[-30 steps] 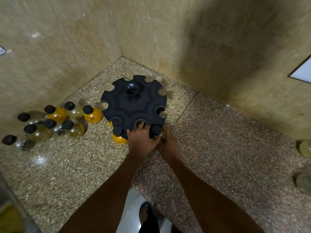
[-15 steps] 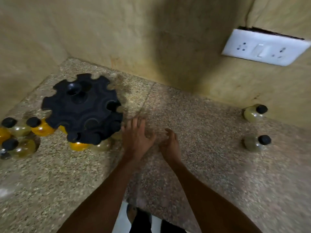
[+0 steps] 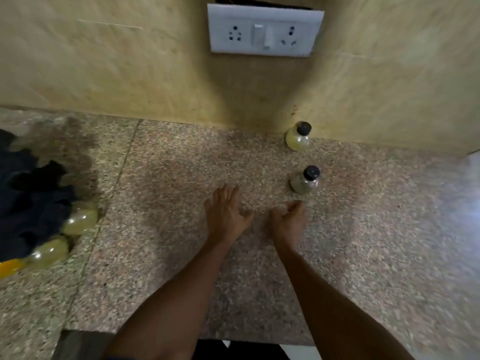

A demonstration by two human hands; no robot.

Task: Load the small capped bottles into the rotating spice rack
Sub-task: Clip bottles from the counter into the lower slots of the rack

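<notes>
Two capped bottles stand upright ahead of the loosely open, empty right hand [image 3: 287,221], the nearer bottle [image 3: 304,181] just beyond its fingertips, while the flat left hand [image 3: 225,214] lies farther off.

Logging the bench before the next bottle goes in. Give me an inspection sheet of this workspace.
Surface: speckled granite counter, seam on the left.
Job's things: black spice rack at the left edge, blurred, yellowish bottles under its rim; pale yellow capped bottle against the wall; greyish capped bottle nearer.
Clutter: nothing seen.
Hands: left hand flat, fingers straight; right hand loosely curled just short of the greyish bottle, holding nothing.
Cables: nothing seen.
Surroundings: beige wall, white socket plate.
</notes>
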